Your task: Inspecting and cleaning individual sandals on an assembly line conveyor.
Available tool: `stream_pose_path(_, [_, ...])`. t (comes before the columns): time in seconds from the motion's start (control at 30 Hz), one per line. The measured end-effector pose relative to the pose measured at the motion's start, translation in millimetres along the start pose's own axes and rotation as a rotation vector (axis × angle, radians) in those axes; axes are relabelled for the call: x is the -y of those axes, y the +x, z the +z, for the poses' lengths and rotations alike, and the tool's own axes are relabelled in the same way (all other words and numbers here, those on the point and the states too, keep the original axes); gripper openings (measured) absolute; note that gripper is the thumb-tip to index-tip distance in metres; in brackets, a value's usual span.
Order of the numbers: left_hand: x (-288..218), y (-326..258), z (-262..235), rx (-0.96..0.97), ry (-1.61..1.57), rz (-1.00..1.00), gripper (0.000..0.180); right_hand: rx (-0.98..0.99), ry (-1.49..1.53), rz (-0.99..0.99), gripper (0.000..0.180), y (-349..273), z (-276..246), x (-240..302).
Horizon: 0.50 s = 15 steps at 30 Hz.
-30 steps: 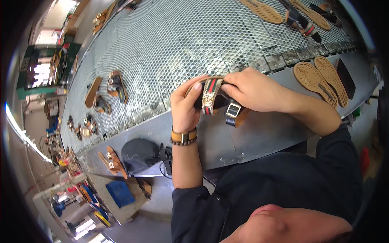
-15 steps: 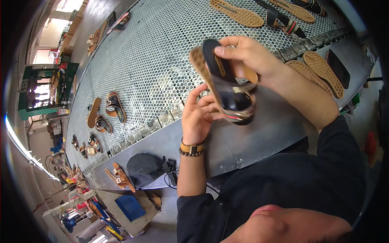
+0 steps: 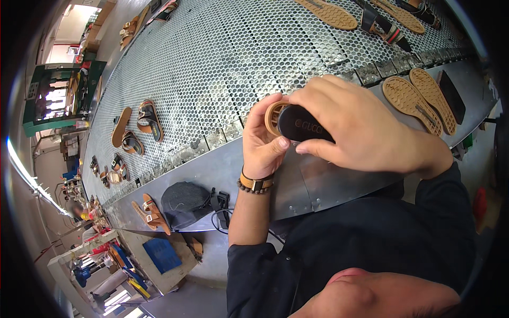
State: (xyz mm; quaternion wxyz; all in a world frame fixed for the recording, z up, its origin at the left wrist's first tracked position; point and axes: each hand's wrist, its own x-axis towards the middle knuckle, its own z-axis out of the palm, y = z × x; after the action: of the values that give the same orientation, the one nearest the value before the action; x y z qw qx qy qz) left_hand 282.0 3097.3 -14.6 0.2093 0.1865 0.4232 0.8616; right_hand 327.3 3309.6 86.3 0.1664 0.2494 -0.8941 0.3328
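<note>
Above the near metal ledge of the workbench, both my hands hold a sandal in two parts, with heel ends toward my left. The black footbed (image 3: 301, 125) lies against the tan outsole (image 3: 272, 117), whose open, ribbed inner side shows past the footbed's end. My left hand (image 3: 261, 146) is closed round the outsole's end, its thumb at the footbed's edge. My right hand (image 3: 358, 124) wraps over the footbed from above, fingers on the far side and thumb on the near side. It hides the straps and the rest of the sandal.
A honeycomb conveyor (image 3: 207, 69) runs beyond the metal ledge (image 3: 339, 185). Loose tan outsoles (image 3: 412, 105) lie at right. Black sandals (image 3: 151, 121) rest on the conveyor at left. A brown sandal (image 3: 154, 214) and a dark mesh cap (image 3: 184, 202) sit on the ledge.
The sandal parts have turned from upright to lying end-on and come closer together. My right hand has come down over the footbed; my left hand now grips the outsole's end.
</note>
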Motion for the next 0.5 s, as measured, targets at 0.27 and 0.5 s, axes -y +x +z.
stream_pose_path(0.27, [9, 2, 18, 0.012, -0.108, -0.021, 0.078, 0.055, -0.125, 0.107, 0.039, -11, -3, 10])
stream_pose_path(0.5, [19, 6, 19, 0.007, -0.101, -0.031, 0.085, 0.104, -0.166, 0.139, 0.049, -15, 0, 5])
